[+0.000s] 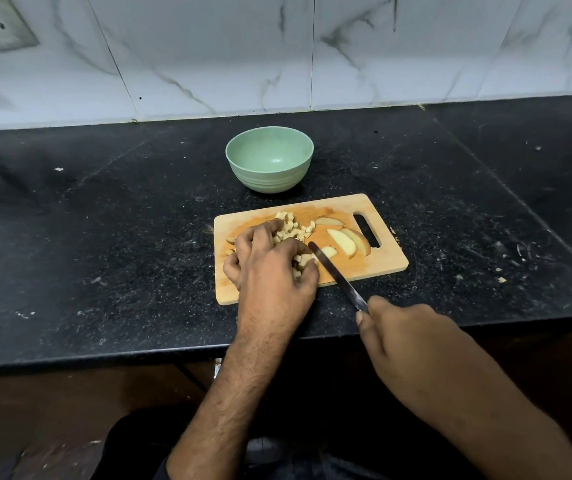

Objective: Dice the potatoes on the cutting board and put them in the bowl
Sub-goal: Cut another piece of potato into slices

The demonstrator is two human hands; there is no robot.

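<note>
The diced potato (pixel 291 228) is light, firm and likely damp and a little slippery, so it is best scooped from the sides in a cupped palm. The left hand (pixel 270 263) curls over the heap of small pale cubes on the wooden cutting board (pixel 381 268), near the tabletop's front edge. The right hand (pixel 406 337) grips the handle of a thin metal knife (pixel 336 275), blade resting beside uncut wedges (pixel 348 242). The smooth, green bowl (pixel 269 164) stands empty behind the board.
</note>
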